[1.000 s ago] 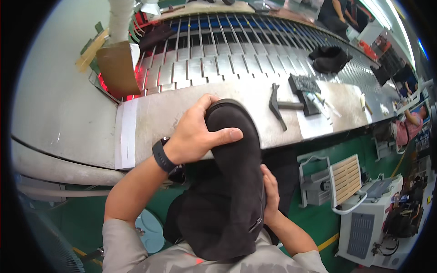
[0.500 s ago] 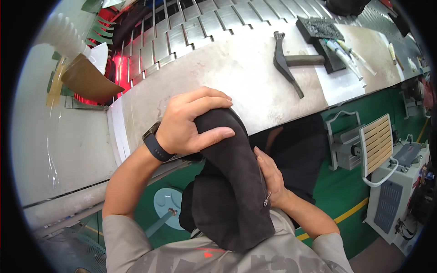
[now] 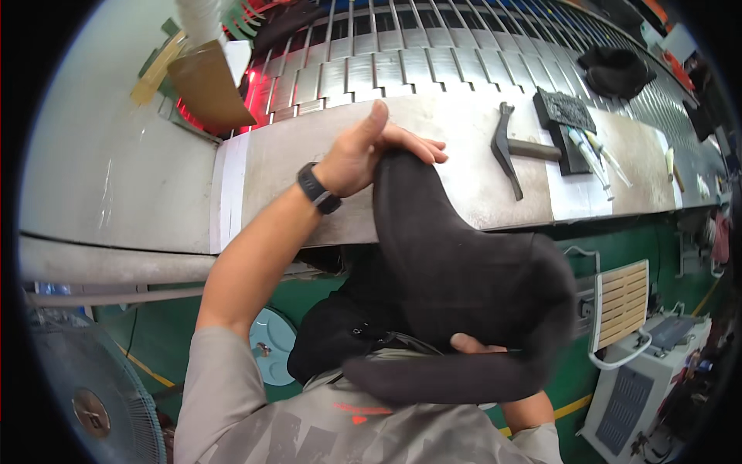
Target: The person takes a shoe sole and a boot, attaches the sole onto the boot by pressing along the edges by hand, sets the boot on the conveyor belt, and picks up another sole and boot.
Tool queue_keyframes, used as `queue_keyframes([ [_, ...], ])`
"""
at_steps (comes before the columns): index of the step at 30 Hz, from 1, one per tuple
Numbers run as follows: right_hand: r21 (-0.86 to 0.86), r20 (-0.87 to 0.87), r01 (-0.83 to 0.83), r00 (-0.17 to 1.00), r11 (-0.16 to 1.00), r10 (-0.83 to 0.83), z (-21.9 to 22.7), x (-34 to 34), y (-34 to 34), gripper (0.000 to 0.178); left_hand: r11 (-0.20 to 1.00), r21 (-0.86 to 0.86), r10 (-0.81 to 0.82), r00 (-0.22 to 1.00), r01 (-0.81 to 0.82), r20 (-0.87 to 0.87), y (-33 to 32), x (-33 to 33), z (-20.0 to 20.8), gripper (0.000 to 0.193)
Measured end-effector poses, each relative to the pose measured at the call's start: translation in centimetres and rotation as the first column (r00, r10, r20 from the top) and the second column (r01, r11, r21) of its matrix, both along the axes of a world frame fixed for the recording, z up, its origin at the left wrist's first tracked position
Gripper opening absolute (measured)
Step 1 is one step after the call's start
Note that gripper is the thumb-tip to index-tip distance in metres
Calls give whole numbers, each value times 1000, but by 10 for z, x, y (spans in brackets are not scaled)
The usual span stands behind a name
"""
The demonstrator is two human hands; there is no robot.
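Observation:
A dark brown-black suede-like boot (image 3: 464, 263) is held across my lap, its toe at the table's near edge, its heel to the right and its shaft bending back toward my shirt. My left hand (image 3: 371, 151) lies at the toe with fingers stretched over it and the thumb raised away. From below, my right hand (image 3: 475, 346) supports the boot near the shaft; its thumb shows and the other fingers are hidden behind the boot. On the table, a hammer (image 3: 505, 151) with a long curved metal head rests with its handle end by a black block (image 3: 568, 112).
Two syringes (image 3: 591, 158) lie beside the block. Behind the table (image 3: 433, 127) runs a metal slat conveyor (image 3: 448, 46) bearing another dark boot (image 3: 614, 71). A brown flap (image 3: 210, 85) hangs by a red-lit opening. A fan (image 3: 100, 394) stands at left, a slatted seat (image 3: 622, 301) at right.
The boot has turned, its heel swinging out to the right. My left thumb has lifted off the toe, and my right hand has moved down beneath the boot. The view has shifted.

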State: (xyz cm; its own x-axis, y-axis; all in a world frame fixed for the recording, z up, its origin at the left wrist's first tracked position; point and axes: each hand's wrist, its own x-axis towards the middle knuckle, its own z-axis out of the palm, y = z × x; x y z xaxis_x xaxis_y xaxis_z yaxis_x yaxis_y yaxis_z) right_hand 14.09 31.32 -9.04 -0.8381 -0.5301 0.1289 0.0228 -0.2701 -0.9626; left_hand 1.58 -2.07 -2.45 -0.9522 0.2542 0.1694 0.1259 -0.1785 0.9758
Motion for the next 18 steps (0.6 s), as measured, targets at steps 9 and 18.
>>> queue_keyframes([
  [9, 96, 18, -80, 997, 992, 78, 9, 25, 3, 60, 967, -148, 199, 978, -205, -57, 27, 0, 6, 101],
  [18, 525, -487, 214, 869, 824, 84, 51, 19, -2, 61, 979, -109, 139, 956, -171, -258, 2, 11, 4, 78],
])
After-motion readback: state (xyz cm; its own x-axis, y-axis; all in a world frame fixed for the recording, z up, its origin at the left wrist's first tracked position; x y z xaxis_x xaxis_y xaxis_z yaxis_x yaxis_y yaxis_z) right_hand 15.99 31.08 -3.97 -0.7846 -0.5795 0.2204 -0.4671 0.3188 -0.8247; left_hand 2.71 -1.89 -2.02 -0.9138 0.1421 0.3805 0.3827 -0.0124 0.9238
